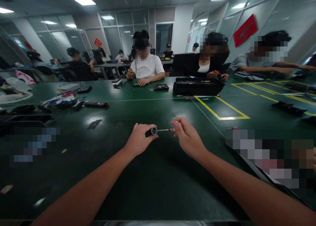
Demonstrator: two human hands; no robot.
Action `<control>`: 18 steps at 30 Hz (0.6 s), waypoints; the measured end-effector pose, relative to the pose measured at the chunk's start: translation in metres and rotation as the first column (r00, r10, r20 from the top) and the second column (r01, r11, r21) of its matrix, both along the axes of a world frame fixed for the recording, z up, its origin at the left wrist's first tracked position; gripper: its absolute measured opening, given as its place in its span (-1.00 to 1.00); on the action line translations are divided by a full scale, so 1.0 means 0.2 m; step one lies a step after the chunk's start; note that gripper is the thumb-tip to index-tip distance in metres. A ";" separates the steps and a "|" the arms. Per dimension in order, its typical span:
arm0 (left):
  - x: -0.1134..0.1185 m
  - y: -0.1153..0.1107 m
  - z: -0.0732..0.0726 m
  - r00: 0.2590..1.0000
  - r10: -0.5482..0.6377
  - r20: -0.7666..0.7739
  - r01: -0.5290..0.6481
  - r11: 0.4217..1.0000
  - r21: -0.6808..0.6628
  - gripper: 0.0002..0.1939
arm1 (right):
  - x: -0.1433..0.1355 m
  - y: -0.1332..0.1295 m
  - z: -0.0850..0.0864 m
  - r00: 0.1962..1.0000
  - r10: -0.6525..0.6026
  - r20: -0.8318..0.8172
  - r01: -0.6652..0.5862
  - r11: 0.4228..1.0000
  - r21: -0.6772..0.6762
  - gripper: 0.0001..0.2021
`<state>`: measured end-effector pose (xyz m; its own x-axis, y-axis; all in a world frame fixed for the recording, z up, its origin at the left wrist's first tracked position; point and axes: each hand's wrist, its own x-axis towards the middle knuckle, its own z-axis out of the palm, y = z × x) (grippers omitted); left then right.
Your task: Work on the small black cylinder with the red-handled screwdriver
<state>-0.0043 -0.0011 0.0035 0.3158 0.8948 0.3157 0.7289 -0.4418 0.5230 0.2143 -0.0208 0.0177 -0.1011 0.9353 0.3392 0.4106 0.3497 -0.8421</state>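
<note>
Between thumb and fingers, my left hand (139, 138) grips a small black cylindrical part (153, 131), its round, light-rimmed open end turned to the right. My right hand (186, 135) is closed around the handle of a screwdriver (163, 130) with a thin metal shaft and a reddish, partly clear handle. The shaft points left, and its tip reaches the open end of the black part. How deep the tip sits inside, I cannot tell. Both hands are just above the green table (158, 183).
A long black tray (198, 87) stands across the table, near a seated person in white (148, 66). Tools and cables (64, 100) lie at the left beside black trays (27, 120). Yellow tape (233, 117) marks the table at the right, where a black piece (288, 108) lies.
</note>
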 end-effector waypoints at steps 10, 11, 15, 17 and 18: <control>0.00 -0.01 0.01 1.000 0.016 0.011 -0.016 1.000 0.014 -0.66 | -0.01 0.04 -0.04 0.951 0.017 -0.310 -0.016 1.000 0.006 -0.81; 0.00 -0.01 0.01 1.000 0.005 0.018 -0.006 1.000 0.031 -0.65 | -0.01 0.05 -0.03 0.926 0.004 -0.378 -0.018 0.999 -0.035 -0.79; 0.00 -0.01 0.03 1.000 0.021 0.021 -0.023 0.998 0.064 -0.63 | 0.00 0.09 -0.04 0.744 -0.105 -0.659 -0.087 0.964 -0.253 -0.77; -0.01 0.00 0.03 0.999 0.049 0.014 -0.049 0.999 0.009 -0.64 | 0.00 0.11 -0.05 0.730 -0.143 -0.668 -0.059 0.961 -0.270 -0.77; -0.01 0.01 0.03 0.999 0.051 0.012 -0.051 0.999 -0.014 -0.64 | 0.00 0.11 -0.06 0.742 -0.143 -0.655 -0.041 0.965 -0.258 -0.78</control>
<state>-0.0063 0.0006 0.0086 0.2659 0.9140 0.3065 0.7439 -0.3967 0.5377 0.2137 0.0007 0.0059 0.1132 0.9914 0.0658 -0.2735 0.0948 -0.9572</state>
